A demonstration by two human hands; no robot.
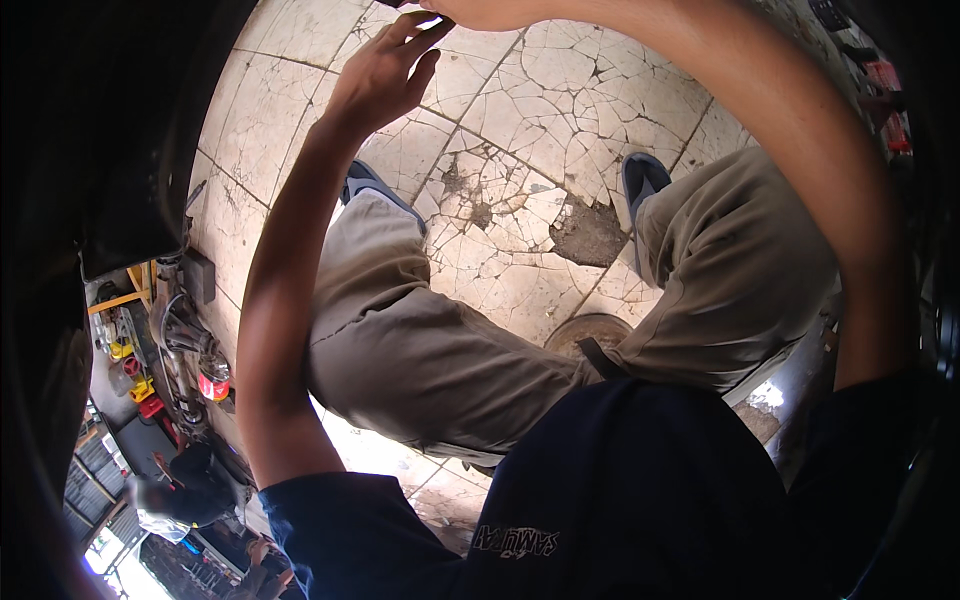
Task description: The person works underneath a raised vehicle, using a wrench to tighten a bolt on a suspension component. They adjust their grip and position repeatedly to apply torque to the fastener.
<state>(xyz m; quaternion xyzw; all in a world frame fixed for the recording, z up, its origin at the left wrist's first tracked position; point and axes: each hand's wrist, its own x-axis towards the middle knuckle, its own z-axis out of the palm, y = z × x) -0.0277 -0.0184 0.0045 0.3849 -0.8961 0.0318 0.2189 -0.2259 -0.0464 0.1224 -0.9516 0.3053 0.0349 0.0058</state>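
My left hand (392,72) reaches up near the top of the head view. Its fingers are loosely bent and apart, the thumb stands off from them, and I see nothing gripped between them. The fingertips are right beside my right hand (488,9), which is cut by the upper edge. The right hand's fingers look curled, but most of them are out of the picture. A small dark piece (391,2) shows at the upper edge by the fingers; its kind cannot be made out.
I sit with my knees apart on a round stool (590,330) over a cracked tile floor (590,110) with a broken hole (588,232). A large black shape (130,200) fills the left. Metal parts and a red-labelled bottle (213,378) lie beyond; another person (195,485) is at the lower left.
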